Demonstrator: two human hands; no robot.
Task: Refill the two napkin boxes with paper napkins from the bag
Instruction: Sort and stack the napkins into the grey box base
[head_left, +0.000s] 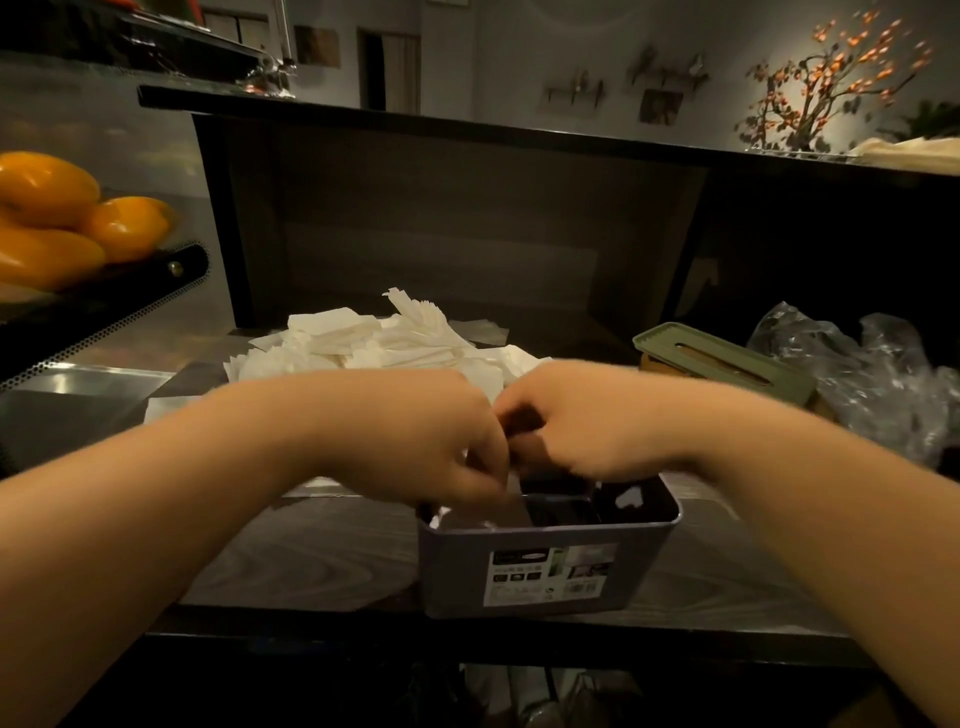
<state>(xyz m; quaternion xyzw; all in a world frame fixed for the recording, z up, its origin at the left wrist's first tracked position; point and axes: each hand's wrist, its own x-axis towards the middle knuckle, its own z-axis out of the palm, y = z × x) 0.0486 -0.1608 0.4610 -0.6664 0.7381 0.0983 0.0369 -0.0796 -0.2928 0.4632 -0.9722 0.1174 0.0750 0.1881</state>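
A grey napkin box (457, 571) with a label on its front stands open on the counter near the front edge. Both my hands meet over its opening. My left hand (431, 436) curls its fingers down at the box's left rim, and bits of white napkin (440, 515) show under them. My right hand (587, 421) reaches into the box with curled fingers; what it holds is hidden. A loose pile of white napkins (363, 343) lies behind my hands. The second box with a green slotted lid (727, 364) stands at the right, next to the crumpled clear bag (872, 384).
Yellow fruit (52, 218) sits in a dark perforated tray at the left, above a steel surface (78, 384). A dark raised counter wall (467, 208) closes off the back. The wooden counter (311, 561) ends just in front of the grey box.
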